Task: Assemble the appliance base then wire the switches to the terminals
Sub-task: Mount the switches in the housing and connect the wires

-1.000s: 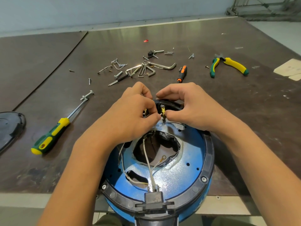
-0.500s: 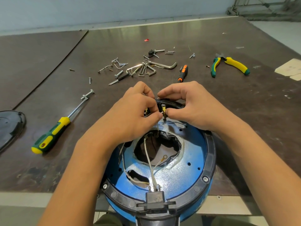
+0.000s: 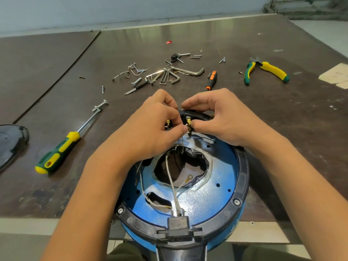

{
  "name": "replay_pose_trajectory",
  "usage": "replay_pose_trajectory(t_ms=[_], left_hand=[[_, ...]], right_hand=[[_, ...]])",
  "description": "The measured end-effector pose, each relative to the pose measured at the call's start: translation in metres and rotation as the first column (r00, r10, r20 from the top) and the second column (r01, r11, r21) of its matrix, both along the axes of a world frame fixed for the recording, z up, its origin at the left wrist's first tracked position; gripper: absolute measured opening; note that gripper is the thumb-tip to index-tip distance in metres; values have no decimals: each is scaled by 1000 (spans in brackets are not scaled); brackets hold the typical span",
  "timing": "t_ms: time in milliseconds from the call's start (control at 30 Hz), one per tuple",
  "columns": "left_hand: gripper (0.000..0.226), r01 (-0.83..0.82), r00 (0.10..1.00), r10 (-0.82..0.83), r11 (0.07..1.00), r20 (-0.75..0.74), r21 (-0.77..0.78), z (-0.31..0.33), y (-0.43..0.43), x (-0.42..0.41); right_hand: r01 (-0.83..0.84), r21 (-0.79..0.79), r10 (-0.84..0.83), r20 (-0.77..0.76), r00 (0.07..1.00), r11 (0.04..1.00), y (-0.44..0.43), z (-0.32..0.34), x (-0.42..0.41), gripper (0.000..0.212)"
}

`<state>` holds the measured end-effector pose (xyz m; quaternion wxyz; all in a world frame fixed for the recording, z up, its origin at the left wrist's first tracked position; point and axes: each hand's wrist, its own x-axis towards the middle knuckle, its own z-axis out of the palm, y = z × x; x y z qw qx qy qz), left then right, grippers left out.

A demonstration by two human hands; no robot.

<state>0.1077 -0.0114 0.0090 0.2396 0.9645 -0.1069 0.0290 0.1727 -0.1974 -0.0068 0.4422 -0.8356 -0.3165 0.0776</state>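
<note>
A round blue appliance base (image 3: 211, 196) with a black rim lies upside down at the table's near edge. White wires (image 3: 170, 178) run from a black connector block (image 3: 178, 223) at the near rim toward the far rim. There my left hand (image 3: 150, 129) pinches a white wire with a brass terminal (image 3: 188, 124) at its end. My right hand (image 3: 218, 117) pinches the same brass terminal from the right, by the black switch housing. A second brass terminal (image 3: 168, 122) shows under my left fingers. A loose ring terminal (image 3: 188, 178) lies in the middle opening.
A green and yellow screwdriver (image 3: 58, 153) lies to the left, a black cover (image 3: 11, 142) at the far left edge. Hex keys and several screws (image 3: 163, 74) are scattered behind my hands, with a small orange screwdriver (image 3: 211, 80) and yellow-green pliers (image 3: 265, 71) at the right.
Both hands stay at the far rim, pinching the brass terminal; only slight finger shifts show. The base has not moved.
</note>
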Motion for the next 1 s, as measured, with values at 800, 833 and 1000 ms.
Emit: replay_pose_trajectory(t_ms=[800,833,1000], left_hand=[[21,-48,999,49,998,21,-28,3,-1,-1],[20,-52,998,53,998,21,-27,3,-1,-1],[19,-80,996,82,995,28,-57,1,1,1]], right_hand=[[20,0,-20,19,1000,1000,1,-2,2,44],[19,-2,-19,19,1000,1000,1,-2,3,44],[17,20,-17,-9,1000,1000,1,-3,11,43]])
